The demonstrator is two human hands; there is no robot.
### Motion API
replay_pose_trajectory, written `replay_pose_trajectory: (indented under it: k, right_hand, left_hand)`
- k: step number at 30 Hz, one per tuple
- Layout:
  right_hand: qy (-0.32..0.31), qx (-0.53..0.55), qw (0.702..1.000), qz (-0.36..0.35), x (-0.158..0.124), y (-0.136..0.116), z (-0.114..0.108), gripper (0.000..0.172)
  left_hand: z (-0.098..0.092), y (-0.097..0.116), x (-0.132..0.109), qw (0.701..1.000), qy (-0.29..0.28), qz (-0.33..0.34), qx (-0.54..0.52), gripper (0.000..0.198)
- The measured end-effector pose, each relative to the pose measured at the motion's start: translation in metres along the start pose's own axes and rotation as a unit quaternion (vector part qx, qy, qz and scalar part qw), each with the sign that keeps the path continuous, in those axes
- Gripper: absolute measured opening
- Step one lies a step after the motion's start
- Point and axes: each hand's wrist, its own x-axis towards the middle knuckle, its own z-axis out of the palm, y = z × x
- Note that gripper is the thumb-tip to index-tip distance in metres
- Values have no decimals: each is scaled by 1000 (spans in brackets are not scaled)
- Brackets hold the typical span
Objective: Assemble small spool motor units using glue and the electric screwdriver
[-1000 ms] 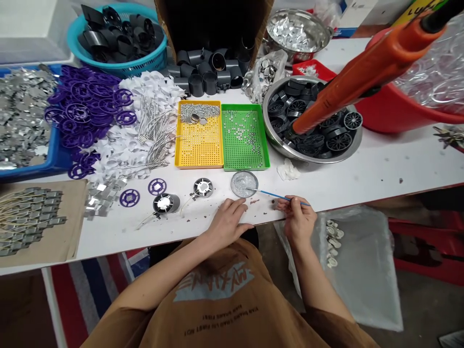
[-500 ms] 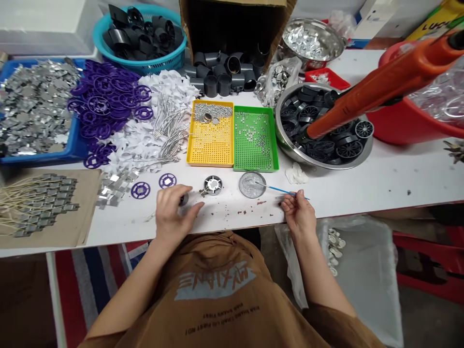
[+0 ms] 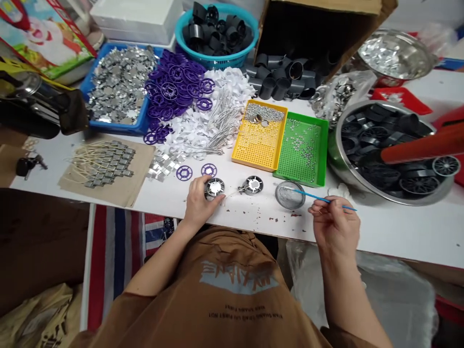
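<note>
My left hand (image 3: 198, 203) is closed round a short black cylinder with a silver spoked cap (image 3: 214, 188), holding it upright on the white table (image 3: 398, 227). A second such piece (image 3: 253, 184) stands just to its right, with a thin wire trailing toward the first. My right hand (image 3: 335, 224) pinches a thin blue brush (image 3: 324, 199) whose tip rests in a small round dish of grey paste (image 3: 289, 195). Two purple spoked discs (image 3: 184, 172) lie beyond my left hand.
A yellow tray (image 3: 259, 136) and a green tray (image 3: 302, 147) of small metal bits sit behind the dish. A steel bowl of black wheels (image 3: 391, 150) is at the right. Piles of purple discs (image 3: 176, 87), white pieces, silver plates (image 3: 116, 89) and black tubes fill the back.
My left hand went from the table edge near the dish to the left, took the black cylinder and stood it up. The camera swung left. My right hand kept the brush at the dish.
</note>
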Motion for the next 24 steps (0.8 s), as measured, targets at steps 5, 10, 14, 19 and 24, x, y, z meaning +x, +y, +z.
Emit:
replay_pose_trajectory:
  k: [5, 10, 14, 19, 24]
  right_hand:
    - [-169, -120, 977, -48, -17, 1, 65, 13]
    - [-260, -188, 945, -62, -16, 13, 93, 11]
    - [-272, -198, 940, -60, -14, 19, 100, 11]
    - [-287, -258, 918, -90, -12, 18, 102, 9]
    - [-342, -370, 850, -154, -7, 3, 107, 11]
  left_hand:
    - [-9, -8, 1, 996, -66, 14, -57, 57]
    - [-12, -12, 2, 993, -78, 18, -88, 57]
    - [-12, -13, 3, 992, -83, 18, -93, 52]
    - [-11, -13, 4, 992, -83, 17, -96, 51]
    - [-9, -15, 4, 992, -77, 20, -96, 53]
